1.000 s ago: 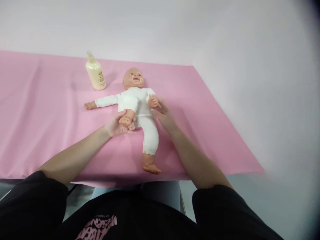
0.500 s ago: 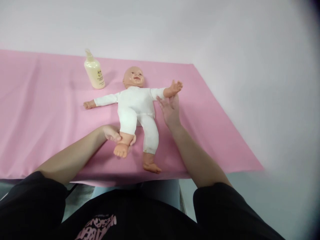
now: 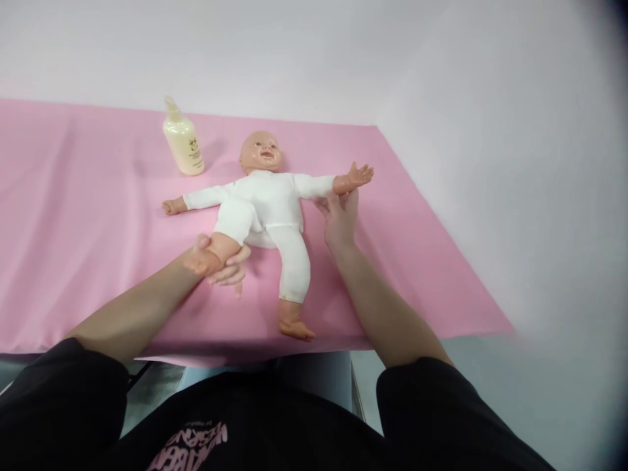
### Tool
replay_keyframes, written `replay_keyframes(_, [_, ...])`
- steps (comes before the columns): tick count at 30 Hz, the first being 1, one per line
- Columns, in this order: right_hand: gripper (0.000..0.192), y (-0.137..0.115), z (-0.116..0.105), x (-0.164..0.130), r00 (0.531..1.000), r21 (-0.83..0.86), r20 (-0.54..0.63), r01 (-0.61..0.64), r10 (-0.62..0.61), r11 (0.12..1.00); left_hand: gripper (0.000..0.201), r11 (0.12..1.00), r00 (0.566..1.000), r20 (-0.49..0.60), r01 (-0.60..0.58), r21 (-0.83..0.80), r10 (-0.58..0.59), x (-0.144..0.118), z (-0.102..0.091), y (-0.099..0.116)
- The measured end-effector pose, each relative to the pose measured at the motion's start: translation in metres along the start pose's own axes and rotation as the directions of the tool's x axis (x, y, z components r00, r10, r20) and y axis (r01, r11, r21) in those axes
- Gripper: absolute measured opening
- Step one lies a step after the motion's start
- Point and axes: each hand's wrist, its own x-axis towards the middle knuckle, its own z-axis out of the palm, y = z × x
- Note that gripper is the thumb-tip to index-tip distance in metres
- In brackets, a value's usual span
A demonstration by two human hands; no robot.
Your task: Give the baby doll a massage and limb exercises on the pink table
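A bald baby doll (image 3: 275, 203) with a white cloth body lies on its back, head away from me. My left hand (image 3: 231, 267) is closed around its lower leg on the left side, thumb above and fingers beneath, with that leg raised and swung outward. At the doll's right-side arm, my right hand (image 3: 340, 221) is closed on the forearm from below, just short of the plastic hand. That arm stretches out to the right. The other leg (image 3: 294, 281) lies straight towards me, and the left-side arm rests on the cloth.
A pale yellow pump bottle (image 3: 184, 142) stands behind and left of the doll. Pink cloth (image 3: 93, 216) covers the table, whose front edge runs close to my body. A white wall (image 3: 304, 59) rises behind.
My left hand has swung the doll's leg up and out to the left. My right hand has drawn the doll's arm further right, and its fingers have curled in under the forearm.
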Motion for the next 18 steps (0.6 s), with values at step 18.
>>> replay_keyframes(18, [0.038,-0.001,0.010,-0.017,0.884,-0.333,0.458,0.266,-0.092,0.905,0.055,0.998,0.981,-0.192,-0.027,-0.056,0.016,0.017,0.022,0.006])
